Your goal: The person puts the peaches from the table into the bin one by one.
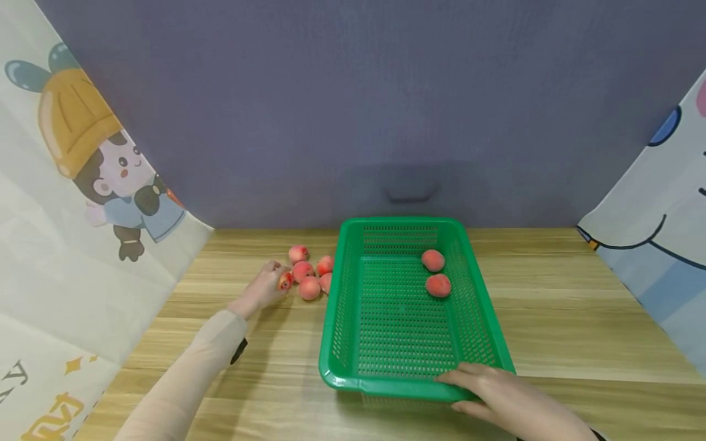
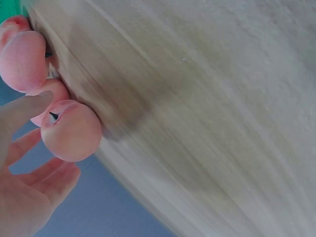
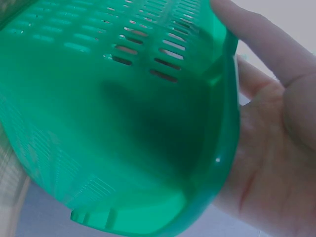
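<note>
My left hand (image 1: pixel 263 286) reaches in at the left of several peaches on the table, its fingers and thumb around the leftmost peach (image 1: pixel 285 281). In the left wrist view that peach (image 2: pixel 72 131), with a small dark green bit at its stem hollow, lies between thumb and fingers. Other peaches (image 2: pixel 22 61) crowd close beside it. A green perforated plastic basket (image 1: pixel 399 387) stands right of the group, with two peaches (image 1: pixel 438 285) inside along its right side. My right hand (image 1: pixel 493 392) grips the basket's near right rim; the right wrist view shows the palm outside the rim (image 3: pixel 229 128).
The basket's left wall rises right beside the loose peaches (image 1: pixel 309 288). A wood-grain table (image 1: pixel 551 318) lies under everything. Behind it stands a grey-purple panel (image 1: pixel 309 110). Printed white sheets border the left (image 1: pixel 66 294) and right sides.
</note>
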`<action>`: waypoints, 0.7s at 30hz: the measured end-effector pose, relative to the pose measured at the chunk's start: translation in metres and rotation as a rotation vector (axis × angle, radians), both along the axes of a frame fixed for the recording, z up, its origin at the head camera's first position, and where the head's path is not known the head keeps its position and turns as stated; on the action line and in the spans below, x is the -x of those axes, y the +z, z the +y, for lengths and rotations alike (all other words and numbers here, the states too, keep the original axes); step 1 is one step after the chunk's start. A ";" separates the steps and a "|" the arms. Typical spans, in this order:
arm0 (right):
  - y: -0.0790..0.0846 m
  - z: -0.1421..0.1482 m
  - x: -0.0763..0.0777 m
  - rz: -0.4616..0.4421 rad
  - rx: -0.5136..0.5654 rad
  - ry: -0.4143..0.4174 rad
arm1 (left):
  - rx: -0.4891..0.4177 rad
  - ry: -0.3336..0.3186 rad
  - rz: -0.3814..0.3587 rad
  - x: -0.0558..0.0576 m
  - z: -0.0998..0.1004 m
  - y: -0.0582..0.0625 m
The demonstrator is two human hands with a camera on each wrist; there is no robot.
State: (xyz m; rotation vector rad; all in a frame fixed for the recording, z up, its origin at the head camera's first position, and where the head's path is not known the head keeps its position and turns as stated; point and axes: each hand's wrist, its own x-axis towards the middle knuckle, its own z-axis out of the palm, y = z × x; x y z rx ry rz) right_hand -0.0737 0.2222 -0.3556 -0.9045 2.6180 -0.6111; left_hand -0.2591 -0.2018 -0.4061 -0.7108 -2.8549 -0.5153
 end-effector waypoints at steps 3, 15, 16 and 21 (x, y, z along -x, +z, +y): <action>0.001 0.000 0.000 0.008 -0.004 -0.002 | 0.026 0.023 -0.023 0.000 0.000 -0.001; 0.000 0.000 0.000 0.024 0.003 0.007 | 0.051 0.037 -0.001 0.000 -0.002 -0.005; 0.000 0.000 0.000 0.022 0.000 0.002 | 0.049 0.037 0.004 0.000 -0.002 -0.005; 0.002 -0.001 0.001 0.006 -0.003 -0.006 | 0.028 0.031 0.019 0.000 -0.003 -0.006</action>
